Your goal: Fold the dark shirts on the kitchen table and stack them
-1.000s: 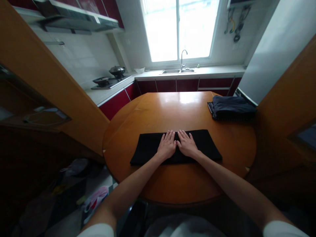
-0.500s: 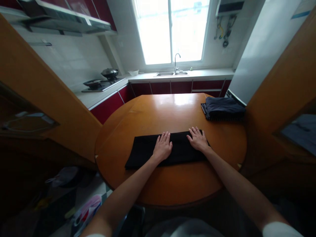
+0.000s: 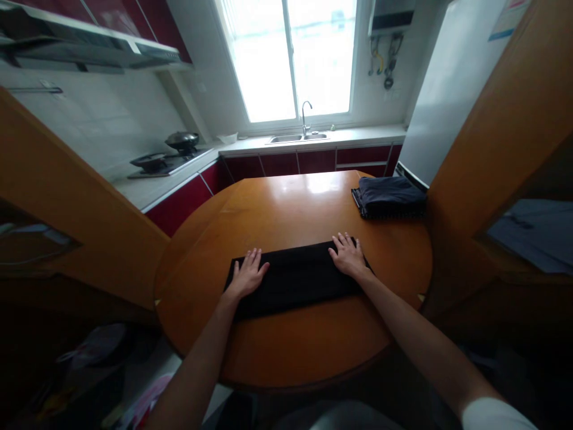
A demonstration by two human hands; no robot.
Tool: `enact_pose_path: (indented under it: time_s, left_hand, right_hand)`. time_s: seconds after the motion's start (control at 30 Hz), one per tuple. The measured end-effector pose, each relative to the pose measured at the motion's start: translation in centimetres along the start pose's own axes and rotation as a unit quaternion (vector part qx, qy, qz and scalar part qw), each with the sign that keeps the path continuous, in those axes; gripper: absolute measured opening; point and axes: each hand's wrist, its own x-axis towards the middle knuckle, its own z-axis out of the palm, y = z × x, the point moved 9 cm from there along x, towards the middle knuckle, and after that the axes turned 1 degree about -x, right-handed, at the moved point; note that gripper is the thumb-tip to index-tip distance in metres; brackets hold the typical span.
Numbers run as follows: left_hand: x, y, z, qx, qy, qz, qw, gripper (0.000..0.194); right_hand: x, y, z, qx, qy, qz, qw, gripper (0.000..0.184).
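Note:
A black folded cloth (image 3: pixel 298 278), probably a garment, lies as a long flat strip across the wooden table (image 3: pixel 286 352). My left hand (image 3: pixel 248 275) rests flat on its left end, fingers spread and pointing away from me. On the right end lies my right hand (image 3: pixel 348 255), palm down with the fingers apart. Neither hand grips the fabric. The cloth's far left corner is partly covered by my left hand, and its right edge by my right hand and wrist.
A stack of folded dark clothes (image 3: pixel 390 197) sits at the table's far right. Beyond the table are a counter with a sink (image 3: pixel 299 138) and a stove (image 3: pixel 168 164) with pans. Wooden door frames flank both sides. A pink and white bag (image 3: pixel 150 397) lies on the floor at lower left.
My left hand has slid left from the middle of the black cloth to its left end. My right hand stays on the right end. The whole view has shifted a little.

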Motion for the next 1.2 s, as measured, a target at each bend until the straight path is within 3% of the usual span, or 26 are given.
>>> enact_pose_path:
  time_s: [0.07, 0.17, 0.5, 0.8, 0.93, 1.03, 1.1, 1.2]
  left_hand:
    - [-0.6, -2.3, -0.3, 0.011, 0.028, -0.014, 0.999, 0.066]
    - [-1.5, -4.0, -0.4, 0.001, 0.048, -0.037, 0.998, 0.066]
    - [-2.0, -6.6, -0.6, -0.027, 0.06, -0.139, 0.988, 0.081]
    - [-1.4, -7.4, -0.4, -0.04, 0.053, -0.134, 0.989, 0.081]
    - [-1.0, -8.1, -1.6, -0.064, 0.036, -0.157, 0.985, 0.082]
    - [-0.9, -5.8, -3.8, -0.061, 0.091, -0.139, 0.984, 0.081]
    - [-0.7, -1.7, -4.7, -0.067, 0.111, -0.066, 0.989, 0.076]
    - [-0.5, 5.9, -4.5, -0.091, 0.109, 0.061, 0.988, 0.068]
  right_hand:
    - [0.0, 0.0, 0.1, 0.001, -0.001, 0.0, 1.0, 0.06]
    - [0.0, 0.1, 0.2, 0.006, 0.0, 0.0, 1.0, 0.06]
    - [-0.3, -0.3, -0.2, 0.015, 0.003, -0.002, 1.0, 0.059]
    - [-0.1, 0.0, 0.2, 0.014, 0.021, -0.006, 1.0, 0.058]
    - [-0.3, 0.0, 0.1, 0.012, 0.024, -0.006, 1.0, 0.058]
    - [-0.4, 0.0, -0.1, 0.011, 0.022, -0.003, 1.0, 0.059]
    - [-0.3, 0.1, -0.1, 0.008, 0.022, 0.001, 1.0, 0.06]
    - [-0.3, 0.2, -0.2, 0.003, 0.02, 0.008, 1.0, 0.061]
